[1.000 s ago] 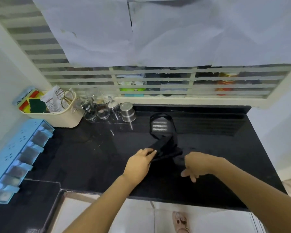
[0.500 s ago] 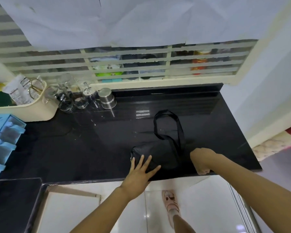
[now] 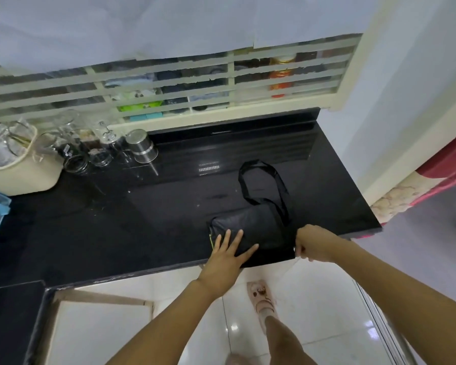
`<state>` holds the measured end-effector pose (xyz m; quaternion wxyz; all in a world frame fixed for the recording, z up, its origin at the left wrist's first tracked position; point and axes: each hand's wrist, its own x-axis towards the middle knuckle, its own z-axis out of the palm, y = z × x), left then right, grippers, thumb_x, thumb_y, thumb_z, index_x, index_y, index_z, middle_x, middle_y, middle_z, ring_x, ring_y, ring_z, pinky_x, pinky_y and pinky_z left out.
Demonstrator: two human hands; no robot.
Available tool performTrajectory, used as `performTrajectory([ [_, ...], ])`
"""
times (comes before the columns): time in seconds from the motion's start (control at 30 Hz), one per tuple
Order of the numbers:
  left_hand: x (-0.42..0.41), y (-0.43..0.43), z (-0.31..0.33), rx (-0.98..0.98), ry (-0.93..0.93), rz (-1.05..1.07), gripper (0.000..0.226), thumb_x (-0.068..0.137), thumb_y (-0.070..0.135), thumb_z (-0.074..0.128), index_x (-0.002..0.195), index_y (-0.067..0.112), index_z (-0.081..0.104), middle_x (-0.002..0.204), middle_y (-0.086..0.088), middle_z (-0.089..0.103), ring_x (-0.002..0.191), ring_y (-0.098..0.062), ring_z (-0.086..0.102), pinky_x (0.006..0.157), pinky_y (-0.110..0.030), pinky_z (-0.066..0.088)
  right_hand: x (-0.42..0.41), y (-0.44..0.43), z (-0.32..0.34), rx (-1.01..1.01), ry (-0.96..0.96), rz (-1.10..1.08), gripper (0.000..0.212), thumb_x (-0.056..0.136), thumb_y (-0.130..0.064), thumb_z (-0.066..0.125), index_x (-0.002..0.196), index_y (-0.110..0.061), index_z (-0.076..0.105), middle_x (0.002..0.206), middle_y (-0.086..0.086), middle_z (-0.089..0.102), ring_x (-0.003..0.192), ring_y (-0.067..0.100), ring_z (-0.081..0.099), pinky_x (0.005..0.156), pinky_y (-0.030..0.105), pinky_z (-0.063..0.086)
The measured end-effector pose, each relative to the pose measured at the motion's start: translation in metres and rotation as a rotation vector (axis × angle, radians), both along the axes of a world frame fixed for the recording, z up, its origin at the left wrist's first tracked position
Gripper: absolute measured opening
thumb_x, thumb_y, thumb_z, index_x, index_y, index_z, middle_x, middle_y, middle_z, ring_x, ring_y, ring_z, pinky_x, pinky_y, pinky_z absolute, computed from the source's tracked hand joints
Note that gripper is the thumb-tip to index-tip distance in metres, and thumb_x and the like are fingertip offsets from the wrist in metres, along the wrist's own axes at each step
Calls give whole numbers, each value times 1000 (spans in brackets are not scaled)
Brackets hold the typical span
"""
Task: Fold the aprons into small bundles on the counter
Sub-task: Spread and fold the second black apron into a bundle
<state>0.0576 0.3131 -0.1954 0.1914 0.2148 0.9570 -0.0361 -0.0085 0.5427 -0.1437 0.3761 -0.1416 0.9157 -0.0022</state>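
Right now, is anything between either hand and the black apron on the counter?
Nothing visible. The left hand lies flat on the folded black apron, and the right hand is closed at its right edge. The steel cup and glass jars stand well away on the counter.

Right hand (image 3: 315, 243) was curled up, so its fingertips and the apron (image 3: 250, 225) corner under them were hidden. Jars (image 3: 90, 154) way off left looked blurry.

Clutter along the back wall
A steel canister (image 3: 142, 146) stands beside glass jars (image 3: 75, 154) and a cream basket (image 3: 24, 171).
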Motion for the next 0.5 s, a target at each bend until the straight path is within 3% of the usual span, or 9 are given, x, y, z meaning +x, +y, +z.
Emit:
performTrajectory([
  [0.13,1,6,-1,28,-9,17,67,103,22,35,149,38,-10,158,-9,-19,144,-37,-17,109,-42,-19,5,5,6,14,150,56,18,86,-31,67,92,-14,70,84,2,67,77,19,64,75,24,51],
  [0.23,-1,4,-2,38,10,56,72,101,21,39,151,25,-13,159,-3,-16,146,-30,-14,113,-37,-16,9,13,4,-47,257,96,31,82,-40,71,83,-22,46,85,-6,49,79,13,48,72,20,40],
  [0.3,-2,4,-1,45,12,69,74,101,23,41,151,18,-14,160,-1,-15,147,-26,-13,116,-34,-12,13,19,-3,-158,346,108,44,77,-42,75,102,-24,44,109,-5,47,95,10,45,83,17,40],
  [0.33,-2,4,-1,51,6,65,73,101,24,40,151,19,-13,160,0,-16,147,-25,-13,116,-34,-11,16,20,-7,-194,375,146,56,76,-44,76,118,-23,44,128,-2,43,112,12,43,98,18,37],
  [0.4,0,4,-1,66,-11,73,70,102,27,39,150,28,-12,158,-1,-21,146,-27,-17,114,-34,-14,22,16,-19,-189,410,298,94,72,-47,77,147,-25,24,157,-2,13,146,22,14,117,28,10],
  [0.43,2,4,-1,70,-19,91,68,102,30,37,149,33,-13,156,-3,-25,145,-30,-20,113,-35,-16,25,13,-25,-163,455,391,108,67,-49,80,150,-23,17,160,0,6,148,24,4,116,33,5],
  [0.5,5,4,-2,55,-27,117,66,103,34,33,142,41,-20,152,-8,-31,142,-36,-23,109,-38,-19,27,6,-27,-144,537,399,122,49,-54,88,147,-15,26,155,7,23,145,29,14,113,39,18],
])
